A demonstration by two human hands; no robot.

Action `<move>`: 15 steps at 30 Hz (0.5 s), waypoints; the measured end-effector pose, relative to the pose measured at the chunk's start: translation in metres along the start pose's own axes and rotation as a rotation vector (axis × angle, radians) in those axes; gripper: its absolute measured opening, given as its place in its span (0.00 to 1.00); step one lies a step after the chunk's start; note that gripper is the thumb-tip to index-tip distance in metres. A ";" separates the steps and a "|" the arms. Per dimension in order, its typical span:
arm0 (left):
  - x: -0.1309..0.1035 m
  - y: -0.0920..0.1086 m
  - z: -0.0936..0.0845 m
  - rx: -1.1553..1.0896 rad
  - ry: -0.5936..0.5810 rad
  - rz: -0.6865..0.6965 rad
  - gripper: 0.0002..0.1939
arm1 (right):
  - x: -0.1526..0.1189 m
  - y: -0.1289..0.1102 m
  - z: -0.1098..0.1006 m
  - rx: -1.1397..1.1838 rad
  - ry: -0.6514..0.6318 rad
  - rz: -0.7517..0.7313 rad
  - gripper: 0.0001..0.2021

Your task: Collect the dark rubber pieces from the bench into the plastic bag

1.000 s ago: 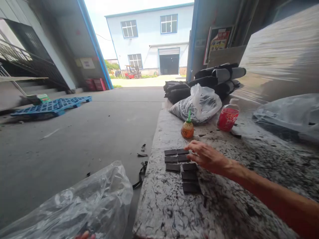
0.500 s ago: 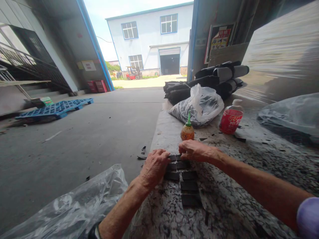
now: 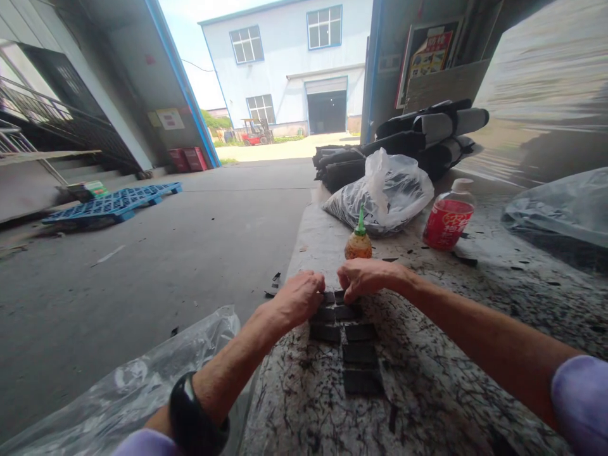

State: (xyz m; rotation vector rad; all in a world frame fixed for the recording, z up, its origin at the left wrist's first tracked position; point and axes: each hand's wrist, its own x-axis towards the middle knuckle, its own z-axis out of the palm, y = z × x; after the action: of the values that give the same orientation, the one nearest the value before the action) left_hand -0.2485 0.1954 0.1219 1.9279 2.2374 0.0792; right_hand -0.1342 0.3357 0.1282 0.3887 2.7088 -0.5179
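Observation:
Several flat black rectangular pads (image 3: 358, 354) lie in two short rows on the speckled worktable (image 3: 427, 392). My left hand (image 3: 298, 296) rests with curled fingers on the far-left pads. My right hand (image 3: 365, 277) touches the far-right pads of the same rows, fingers bent down onto them. The two hands nearly meet over the top pads, which they partly hide. Whether either hand grips a pad is unclear. A black band sits on my left wrist (image 3: 190, 418).
A small orange bottle with a green nozzle (image 3: 358, 242) stands just beyond the hands. Farther back are a red-labelled bottle (image 3: 447, 215), a clear bag of black pieces (image 3: 382, 196) and black rolls (image 3: 427, 130). A plastic bag (image 3: 142, 380) hangs at the table's left edge.
My left hand came up from the bag at lower left onto the pads. Both hands have since slid to the far end of the rows.

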 end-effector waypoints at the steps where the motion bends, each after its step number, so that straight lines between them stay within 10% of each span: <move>1: 0.003 -0.003 -0.001 -0.029 -0.033 0.011 0.07 | 0.000 0.000 0.000 0.020 0.008 -0.007 0.10; 15: -0.009 -0.025 -0.012 -0.657 -0.209 0.043 0.07 | -0.030 0.016 0.013 0.417 0.002 -0.154 0.12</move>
State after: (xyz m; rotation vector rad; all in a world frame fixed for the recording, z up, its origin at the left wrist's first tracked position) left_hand -0.2737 0.1838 0.1305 1.5358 1.7356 0.5207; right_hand -0.0983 0.3390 0.1234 0.2837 2.6349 -1.1331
